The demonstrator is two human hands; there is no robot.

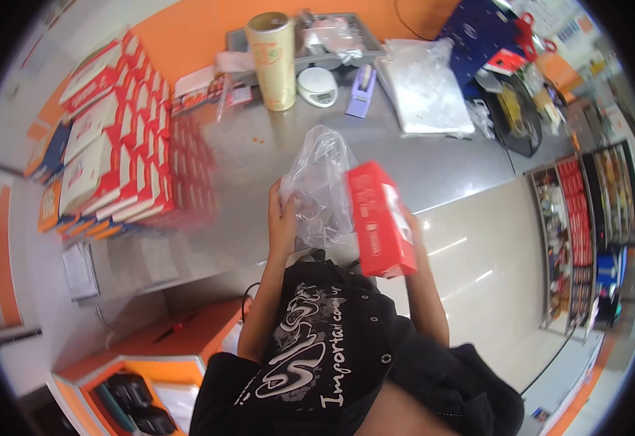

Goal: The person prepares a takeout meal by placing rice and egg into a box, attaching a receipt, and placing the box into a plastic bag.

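Observation:
My left hand (283,220) grips the near left edge of a clear plastic bag (323,185), which stands up crumpled over the metal counter (252,163). To its right, my right hand (413,226) holds a red cardboard box (374,218) with white printing, tilted beside the bag and apart from its mouth as far as I can tell. Most of the right-hand fingers are hidden behind the box. Whether anything lies inside the bag is unclear, though its lower part looks bunched.
Stacked red-and-white boxes (126,147) fill the counter's left side. Along the back stand a tall cream cup (272,65), a white kitchen scale (317,87), a purple tape dispenser (361,92) and a pile of clear plastic bags (432,98). A loaded shelf rack (568,234) stands far right.

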